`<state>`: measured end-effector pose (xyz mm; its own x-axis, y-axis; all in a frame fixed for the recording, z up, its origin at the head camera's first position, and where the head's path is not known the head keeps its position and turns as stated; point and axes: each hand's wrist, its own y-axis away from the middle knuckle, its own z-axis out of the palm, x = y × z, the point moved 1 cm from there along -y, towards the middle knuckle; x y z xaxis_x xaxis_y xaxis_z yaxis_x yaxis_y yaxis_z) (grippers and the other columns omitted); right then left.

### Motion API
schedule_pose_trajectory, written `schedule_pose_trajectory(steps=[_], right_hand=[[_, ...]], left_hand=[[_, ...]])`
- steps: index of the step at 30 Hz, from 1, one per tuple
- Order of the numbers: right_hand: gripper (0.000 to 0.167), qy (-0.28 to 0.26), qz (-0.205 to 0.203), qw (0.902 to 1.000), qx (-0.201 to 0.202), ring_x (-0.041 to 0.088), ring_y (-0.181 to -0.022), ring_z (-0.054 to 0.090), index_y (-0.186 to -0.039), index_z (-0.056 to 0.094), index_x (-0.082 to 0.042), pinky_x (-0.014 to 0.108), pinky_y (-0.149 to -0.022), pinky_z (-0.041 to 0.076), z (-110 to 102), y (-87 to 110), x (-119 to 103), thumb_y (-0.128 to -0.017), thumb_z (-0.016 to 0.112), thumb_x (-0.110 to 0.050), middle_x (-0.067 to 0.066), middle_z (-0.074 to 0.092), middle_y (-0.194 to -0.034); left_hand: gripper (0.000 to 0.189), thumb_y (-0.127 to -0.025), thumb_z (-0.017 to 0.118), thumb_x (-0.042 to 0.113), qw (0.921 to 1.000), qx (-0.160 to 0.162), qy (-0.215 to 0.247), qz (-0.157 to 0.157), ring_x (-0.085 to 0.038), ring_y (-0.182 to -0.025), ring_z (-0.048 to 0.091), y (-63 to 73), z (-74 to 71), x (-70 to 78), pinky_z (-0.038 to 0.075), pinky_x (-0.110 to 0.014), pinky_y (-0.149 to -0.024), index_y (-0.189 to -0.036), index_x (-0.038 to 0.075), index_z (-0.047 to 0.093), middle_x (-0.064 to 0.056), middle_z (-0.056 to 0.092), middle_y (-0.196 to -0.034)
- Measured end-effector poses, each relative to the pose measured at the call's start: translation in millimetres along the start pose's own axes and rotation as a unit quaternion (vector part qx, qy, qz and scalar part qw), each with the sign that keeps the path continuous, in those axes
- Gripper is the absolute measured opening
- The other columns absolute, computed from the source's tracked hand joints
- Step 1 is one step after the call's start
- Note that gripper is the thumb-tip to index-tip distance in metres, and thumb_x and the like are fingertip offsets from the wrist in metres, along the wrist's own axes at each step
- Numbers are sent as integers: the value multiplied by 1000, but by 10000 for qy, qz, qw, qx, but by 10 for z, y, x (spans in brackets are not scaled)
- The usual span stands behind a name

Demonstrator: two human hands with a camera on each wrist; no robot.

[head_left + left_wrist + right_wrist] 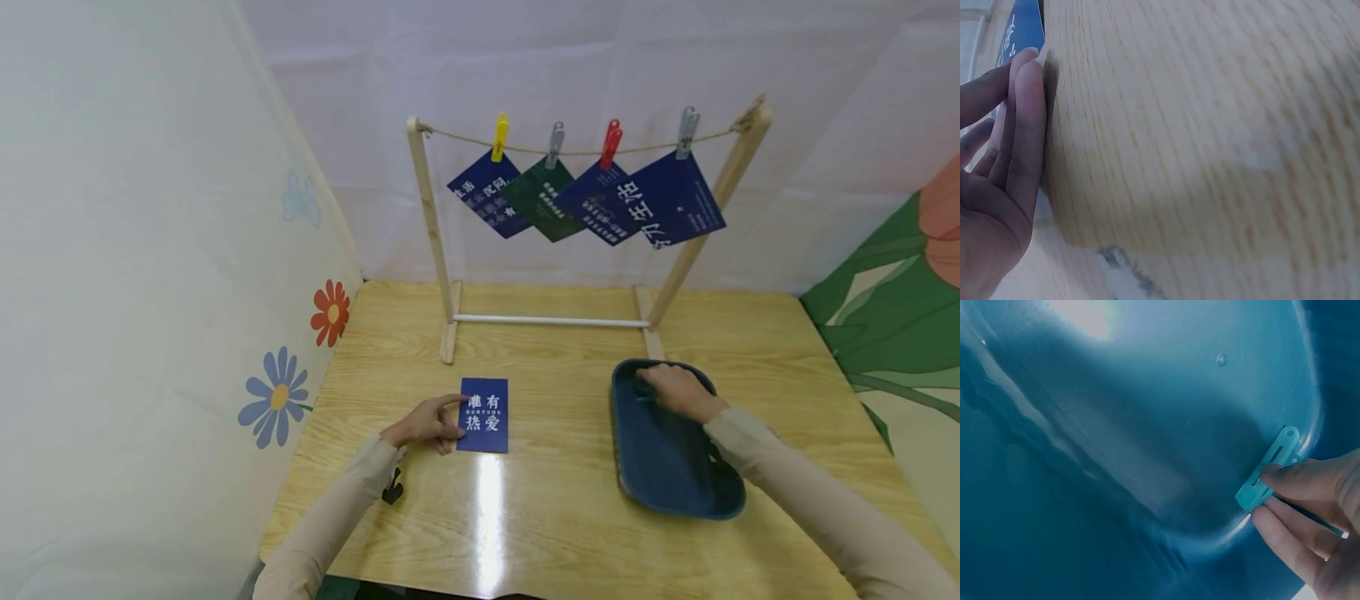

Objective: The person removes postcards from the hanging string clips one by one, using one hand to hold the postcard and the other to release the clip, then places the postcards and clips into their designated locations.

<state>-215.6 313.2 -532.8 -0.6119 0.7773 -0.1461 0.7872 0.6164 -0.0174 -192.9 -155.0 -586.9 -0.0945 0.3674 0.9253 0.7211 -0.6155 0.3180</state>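
The blue card (491, 417) lies flat on the table (562, 400), just to the right of the left hand (426, 423), with its long axis going from near to far. The index finger is stretched to the left edge of the card and touches it; the thumb is lower, close beside the same edge. These fingers are rather straight and apart, not gripping.

The right hand (681, 392) is well to the right of the card, inside the dark blue tray (652, 475), at its far left corner. There, thumb and fingers pinch a turquoise clip (1282, 445); the right-wrist picture has a strong blue tint, so its true colour I cannot tell surely. The left hand is therefore the nearer one to the card, and the tray's left wall and bare table are between the clip and the card.

On the far side stands the wooden rack (429, 204). From its string (647, 149) hang four cards (678, 204) under yellow, grey, red and grey pegs, partly overlapping and occupying much of the line. The rack's right foot (643, 308) is close to the tray's far edge.
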Motion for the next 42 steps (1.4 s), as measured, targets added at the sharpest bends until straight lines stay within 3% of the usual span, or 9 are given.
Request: schedule_pose_trajectory(steps=[19, 31, 36, 42], right_hand=[[31, -164, 118, 9998, -53, 35, -75, 64, -97, 68, 2, 49, -64, 56, 22, -7, -62, -72, 69, 22, 16, 67, -86], [27, -161, 68, 9998, -123, 35, -75, 65, -95, 67, 0, 50, -64, 56, -16, -25, -23, -79, 62, 22, 15, 66, -86], [26, 87, -77, 9999, -44, 34, -73, 64, -92, 66, 0, 49, -61, 55, -40, 2, -37, -77, 63, 22, 14, 65, -82], [31, 30, 95, 9999, -49, 32, -69, 63, -92, 65, 0, 44, -53, 53, -128, -11, -28, -71, 64, 24, 14, 64, -81]], left_hand=[[70, -90, 71, 0, 9999, 76, 99, 3, -17, -52, 64, 18, 27, -112, 58, -33, -50, -150, 5, 37, -12, 66, -73], [68, -91, 69, -1, 10000, 46, -37, 15, -17, -53, 65, 6, 11, -10, 59, -33, -51, -151, 6, 37, -12, 67, -73], [68, -92, 69, -1, 10000, 19, -76, 29, -17, -53, 65, -2, 11, 0, 59, -33, -51, -151, 6, 37, -10, 67, -72], [71, -92, 68, 0, 10000, -17, -75, 41, -19, -54, 66, -9, -14, 35, 59, -35, -52, -153, 8, 32, -12, 67, -74]])
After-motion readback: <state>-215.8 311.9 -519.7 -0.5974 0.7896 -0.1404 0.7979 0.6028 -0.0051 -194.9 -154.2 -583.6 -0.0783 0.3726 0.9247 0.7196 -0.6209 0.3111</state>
